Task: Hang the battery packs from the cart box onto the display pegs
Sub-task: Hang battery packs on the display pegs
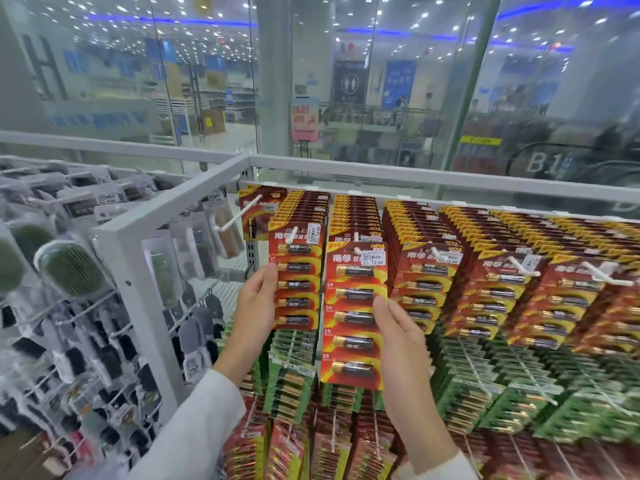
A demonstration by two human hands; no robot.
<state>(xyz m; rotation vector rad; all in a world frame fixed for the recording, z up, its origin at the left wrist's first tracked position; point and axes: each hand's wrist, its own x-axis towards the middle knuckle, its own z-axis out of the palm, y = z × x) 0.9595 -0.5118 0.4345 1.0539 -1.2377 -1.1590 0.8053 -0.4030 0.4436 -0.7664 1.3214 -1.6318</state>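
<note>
Red and yellow battery packs fill the top row of white display pegs. The front pack [353,313] in the third column is nearest to me and reaches lower than its neighbours, with a peg tip [356,251] showing through its hang hole. My right hand [401,344] pinches this pack's right edge, thumb on the front. My left hand [254,303] rests with straight fingers and its thumb against the left edge of the neighbouring stack [298,278]. The cart box is out of view.
A long white peg [239,216] at the far left of the row holds only a few packs at its back. Green packs [485,386] and more red packs [332,445] hang below. A white frame post [121,271] separates a left rack of brushes. A glass wall stands behind.
</note>
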